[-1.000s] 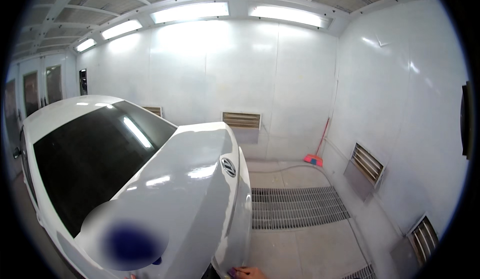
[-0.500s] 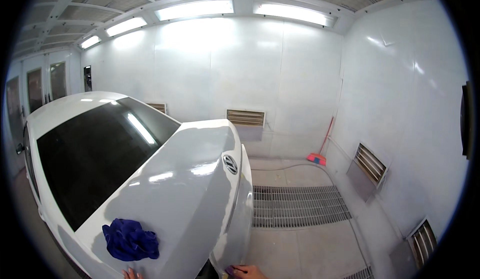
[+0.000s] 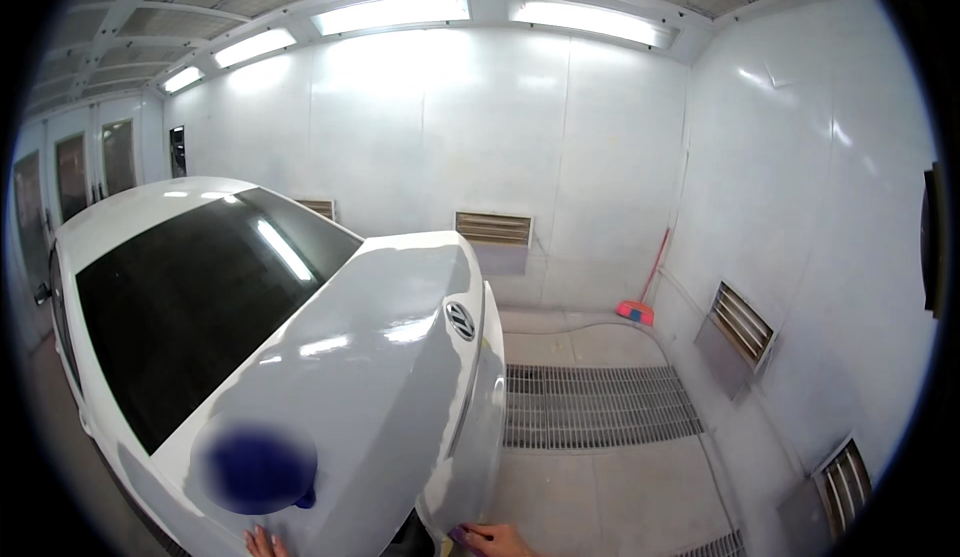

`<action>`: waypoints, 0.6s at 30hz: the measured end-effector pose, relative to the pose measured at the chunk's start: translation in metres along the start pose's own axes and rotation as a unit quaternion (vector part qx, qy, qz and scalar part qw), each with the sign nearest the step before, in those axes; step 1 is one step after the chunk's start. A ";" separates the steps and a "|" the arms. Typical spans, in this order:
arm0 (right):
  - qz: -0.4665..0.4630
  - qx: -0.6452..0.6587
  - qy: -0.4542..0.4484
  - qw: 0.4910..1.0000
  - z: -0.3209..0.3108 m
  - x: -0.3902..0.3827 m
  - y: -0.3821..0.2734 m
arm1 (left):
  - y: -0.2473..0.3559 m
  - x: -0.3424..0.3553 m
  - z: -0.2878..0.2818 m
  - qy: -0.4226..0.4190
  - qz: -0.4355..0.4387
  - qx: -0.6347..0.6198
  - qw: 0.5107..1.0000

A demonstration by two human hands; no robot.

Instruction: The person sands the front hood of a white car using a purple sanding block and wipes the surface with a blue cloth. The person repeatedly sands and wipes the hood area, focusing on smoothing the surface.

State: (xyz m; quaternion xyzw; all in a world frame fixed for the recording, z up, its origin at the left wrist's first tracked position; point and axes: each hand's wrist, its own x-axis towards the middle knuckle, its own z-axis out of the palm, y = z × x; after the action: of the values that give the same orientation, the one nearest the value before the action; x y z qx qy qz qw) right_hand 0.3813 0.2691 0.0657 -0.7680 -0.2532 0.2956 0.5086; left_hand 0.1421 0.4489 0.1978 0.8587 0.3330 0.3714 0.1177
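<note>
A white car with grey primer-like patches carries a crumpled dark blue cloth on its trunk lid; a round blur covers much of the cloth. Just below it, at the lower edge of the view, my left hand lies with its fingers apart on the lid. My right hand pinches a small purple pad, perhaps sandpaper, against the patched rear bumper. A dark gap shows between the hands. Both wrists are cut off by the frame.
The dark rear window lies beyond the lid, and a round silver badge sits on its rear face. To the right are a floor grating, a hose on the floor, a red broom against the white wall, and louvred vents.
The view has shifted slightly, so more of both hands shows. My right hand stays at the bumper with the purple pad. The cloth is now blurred over.
</note>
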 end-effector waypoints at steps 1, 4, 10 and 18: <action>0.055 -0.006 -0.024 0.998 -0.005 0.006 -0.001 | 0.001 0.003 0.000 -0.003 -0.003 0.002 1.000; 0.130 -0.010 -0.058 0.990 -0.015 0.015 -0.011 | 0.004 0.005 -0.003 -0.020 -0.017 0.011 1.000; 0.093 0.007 -0.051 0.994 -0.014 0.015 -0.003 | 0.006 0.006 -0.004 -0.008 -0.018 0.006 1.000; 0.115 -0.026 -0.023 0.993 -0.005 0.017 0.014 | -0.001 0.003 0.005 0.011 0.003 -0.003 1.000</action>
State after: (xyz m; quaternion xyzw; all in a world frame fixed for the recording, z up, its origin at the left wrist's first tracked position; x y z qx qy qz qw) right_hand 0.3977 0.2723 0.0507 -0.7980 -0.1823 0.3633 0.4450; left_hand 0.1465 0.4518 0.1959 0.8552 0.3308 0.3821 0.1151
